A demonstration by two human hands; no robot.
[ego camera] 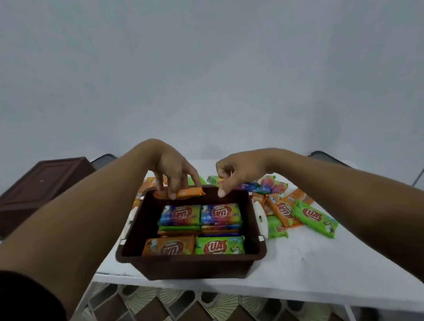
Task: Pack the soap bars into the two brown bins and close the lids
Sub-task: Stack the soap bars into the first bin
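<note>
1. A closed dark brown plastic bin [39, 186], lid on, stands at the far left, well apart from the work. It blocks movement on that side but is unlikely to be knocked.
2. The left hand [174, 172] pinches an orange-wrapped soap bar [183, 193] with its fingertips, right over the far rim of the open brown plastic bin [192, 264]. The wrapper looks slick and the grip is light. If it slips here, the bar could drop behind the rim instead of inside.
3. Inside the open bin, wrapped bars fill the near and middle rows. Only the far strip is free, so a tilted bar may jam against the wall. The bin sits at the near edge of the white table [310, 273], and a pull towards the person could tip it off.
4. The right hand [236, 173] has its fingers loosely curled, with one fingertip down at the far rim. I cannot tell whether it holds anything. The hands are close together and could collide.
5. Loose green and orange soap bars [314, 217] lie scattered just beside the bin, under the right forearm. A low sweep could push them towards the table's edge.
</note>
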